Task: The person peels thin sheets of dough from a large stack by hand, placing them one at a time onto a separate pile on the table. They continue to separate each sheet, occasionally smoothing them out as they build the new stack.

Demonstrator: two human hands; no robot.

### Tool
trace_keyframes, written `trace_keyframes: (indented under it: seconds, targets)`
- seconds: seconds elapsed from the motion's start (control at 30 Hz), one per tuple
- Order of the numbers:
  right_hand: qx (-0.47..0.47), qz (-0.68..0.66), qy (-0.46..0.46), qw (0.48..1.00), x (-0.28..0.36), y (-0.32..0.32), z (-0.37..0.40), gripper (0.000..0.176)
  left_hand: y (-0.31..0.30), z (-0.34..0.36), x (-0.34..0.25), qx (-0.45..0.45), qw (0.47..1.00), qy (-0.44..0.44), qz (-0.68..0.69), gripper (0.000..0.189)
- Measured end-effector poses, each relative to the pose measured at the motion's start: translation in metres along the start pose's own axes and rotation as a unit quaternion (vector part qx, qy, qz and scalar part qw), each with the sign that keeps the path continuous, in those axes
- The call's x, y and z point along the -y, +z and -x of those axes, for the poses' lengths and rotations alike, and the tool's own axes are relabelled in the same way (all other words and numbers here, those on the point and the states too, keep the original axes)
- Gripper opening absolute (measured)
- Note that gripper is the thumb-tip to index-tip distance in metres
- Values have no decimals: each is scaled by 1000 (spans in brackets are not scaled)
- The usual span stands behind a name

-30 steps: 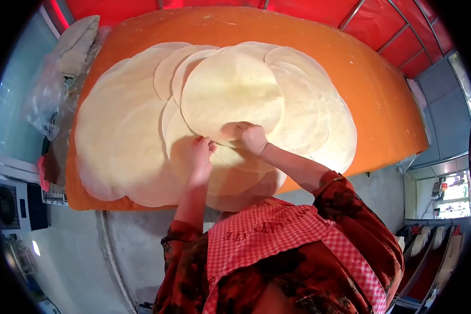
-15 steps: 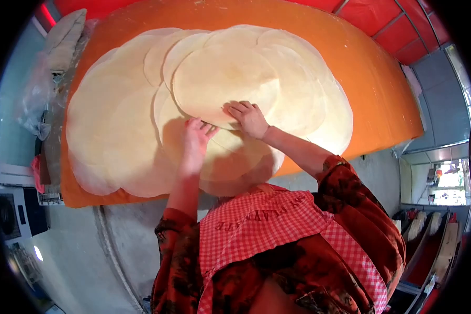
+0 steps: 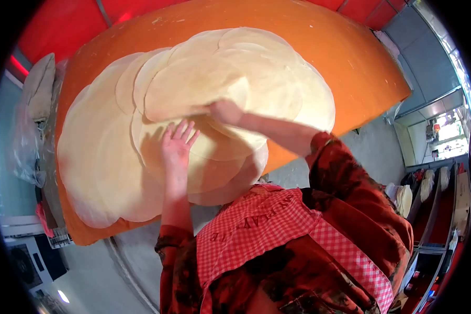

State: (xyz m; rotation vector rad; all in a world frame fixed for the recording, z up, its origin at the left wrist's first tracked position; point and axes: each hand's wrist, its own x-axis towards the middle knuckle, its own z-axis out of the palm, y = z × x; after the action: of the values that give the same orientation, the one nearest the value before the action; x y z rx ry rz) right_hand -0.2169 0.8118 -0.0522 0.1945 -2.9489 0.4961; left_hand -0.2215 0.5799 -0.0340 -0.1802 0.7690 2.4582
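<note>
Thin round sheet at twelve o'clock on the counter. The left hand, at its six, had since spread its fingers, releasing; the blurred right hand, at its five: grip couldn't be told.

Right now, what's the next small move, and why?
Probably bring the left hand to the near edge of the top round sheet: it's open, palm up, close to that edge, where the right hand, though blurred, appears to be.
</note>
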Motion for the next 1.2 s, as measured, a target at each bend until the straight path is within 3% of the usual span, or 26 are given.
trace_keyframes:
  seconds: [0.03,0.07,0.1,0.17,0.23,0.3,0.33,0.4,0.5,0.53,0.57,0.6,0.77,0.87,0.93,1.13,1.2]
  targets:
    - [47,-34,16,998,-11,-41,-33,21,6,-1,-2,7,1000,10,-16,32]
    - [2,-6,19,1000,-16,-88,-62,23,9,1,-1,11,999,19,-33,30]
    - [-85,-79,17,993,-28,-126,-87,25,8,0,3,5,999,21,-41,26]
    - [-61,8,57,997,-14,-224,-117,26,13,0,24,-8,999,4,-54,26]
    - [-137,100,-49,984,3,-281,-97,25,22,4,52,-13,998,-28,-55,25]
    - [-153,141,-94,974,10,-293,-53,23,23,-3,90,-6,998,-42,-54,24]
    - [-197,161,-120,960,3,-278,-26,25,23,-6,109,-3,998,-46,-51,24]
    - [-244,79,-179,950,-29,-223,24,33,30,-5,134,-15,998,-47,-45,24]
    - [-145,98,-145,974,-78,-126,89,30,44,3,155,-93,991,-12,-97,33]
    - [-135,162,-146,967,-102,-88,107,25,48,2,158,-106,989,-8,-106,36]
    - [-138,106,-123,977,-120,-53,122,27,50,0,161,-115,988,-13,-101,38]
    - [-182,116,-119,969,-102,-63,132,28,49,-2,164,-125,987,-18,-96,40]
    - [-119,49,-65,990,-115,-60,131,30,54,-11,176,-215,963,32,-158,40]
    - [-136,52,-85,986,-115,-67,130,29,61,-6,185,-254,946,56,-192,37]
    - [-134,54,-88,986,-116,-69,131,30,51,-14,182,-209,967,-5,-147,35]
    - [-151,36,-114,981,-121,-66,135,30,64,-6,175,-185,972,4,-141,28]
    - [-108,44,-69,991,-122,-65,133,30,65,-5,179,-168,978,-2,-123,25]
